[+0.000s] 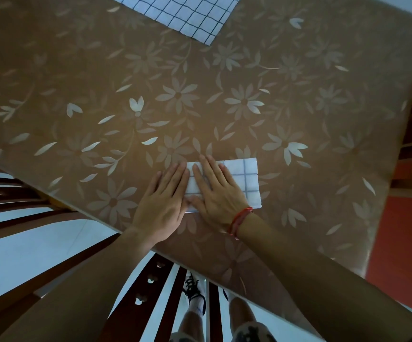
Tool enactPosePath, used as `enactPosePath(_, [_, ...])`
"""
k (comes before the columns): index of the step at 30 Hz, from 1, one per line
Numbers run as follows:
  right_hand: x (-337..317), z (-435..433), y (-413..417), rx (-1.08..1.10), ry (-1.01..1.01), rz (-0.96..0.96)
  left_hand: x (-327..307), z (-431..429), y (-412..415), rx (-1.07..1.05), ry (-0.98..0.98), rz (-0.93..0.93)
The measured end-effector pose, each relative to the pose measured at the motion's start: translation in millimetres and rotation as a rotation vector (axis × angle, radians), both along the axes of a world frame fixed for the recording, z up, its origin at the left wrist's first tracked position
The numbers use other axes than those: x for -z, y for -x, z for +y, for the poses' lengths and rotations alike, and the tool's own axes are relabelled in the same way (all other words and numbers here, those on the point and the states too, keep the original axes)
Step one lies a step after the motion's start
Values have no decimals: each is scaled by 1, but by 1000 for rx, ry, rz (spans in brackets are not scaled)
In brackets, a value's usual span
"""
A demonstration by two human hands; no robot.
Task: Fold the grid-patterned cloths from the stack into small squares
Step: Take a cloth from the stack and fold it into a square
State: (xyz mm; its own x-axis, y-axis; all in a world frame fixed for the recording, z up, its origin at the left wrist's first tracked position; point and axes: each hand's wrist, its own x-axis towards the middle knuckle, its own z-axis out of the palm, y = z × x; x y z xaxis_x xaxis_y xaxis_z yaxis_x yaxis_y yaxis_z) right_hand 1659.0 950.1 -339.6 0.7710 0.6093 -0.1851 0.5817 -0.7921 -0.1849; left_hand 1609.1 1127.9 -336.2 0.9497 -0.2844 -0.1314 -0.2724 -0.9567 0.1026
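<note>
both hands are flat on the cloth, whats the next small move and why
Probably fold the cloth in half, free right end over to the left. It is a long rectangle, not a square; the left hand and right hand rest flat at its left end.

Loses most of the stack of grid-patterned cloths (182,16) past the top edge; shows one corner only, and cannot tell how many cloths lie there. Hides the left part of the folded cloth (245,178) beneath the flat right hand (217,193), and covers the near left corner where the thumb meets the left hand (164,201). Cannot count the layers in the fold. Cuts the table (298,107) at the top and left edges, and loses its near corner behind the right forearm. Masks the shoes (197,302) and legs behind dark chair slats (148,290); crops the legs at the bottom edge. Conceals the underside of the red wrist cord (240,222).
</note>
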Motion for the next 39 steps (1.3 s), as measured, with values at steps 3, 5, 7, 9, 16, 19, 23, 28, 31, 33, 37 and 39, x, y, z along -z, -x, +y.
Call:
enactPosePath(3, [-3, -17, -3, 24, 36, 14, -2, -1, -1, -1, 3, 0])
enactPosePath(5, [-7, -42, -7, 41, 93, 17, -3, -1, -2, -5, 2, 2])
enactPosePath(7, [-12, -74, -11, 77, 163, 20, -4, -2, -1, -5, -5, 7])
enactPosePath(9, [-17, -95, -14, 108, 202, 25, -4, -2, -1, -8, -11, 10])
enactPosePath(16, [-25, -96, -17, 110, 220, 72, -9, -5, -2, -13, -27, 22])
enactPosePath(19, [-37, -88, -27, 130, 156, 57, -12, -7, -3, -30, -19, 24])
enactPosePath(23, [-58, -69, -56, 253, -43, 97, -15, -9, -4, -46, -6, 33])
enactPosePath(28, [-68, -53, -87, 278, -12, 275, -14, -10, -3, -72, 9, 34])
enactPosePath(31, [-96, -44, -89, 368, 7, 402, -13, -10, -4, -77, 23, 45])
enactPosePath(33, [-111, -43, -89, 404, 45, 590, -13, -10, -4, -77, 31, 47])
enactPosePath(37, [-113, -40, -94, 361, 384, 746, -12, -10, -3, -82, 43, 48])
enactPosePath(39, [-106, -39, -94, 249, 498, 624, -12, -9, -3, -83, 48, 50])
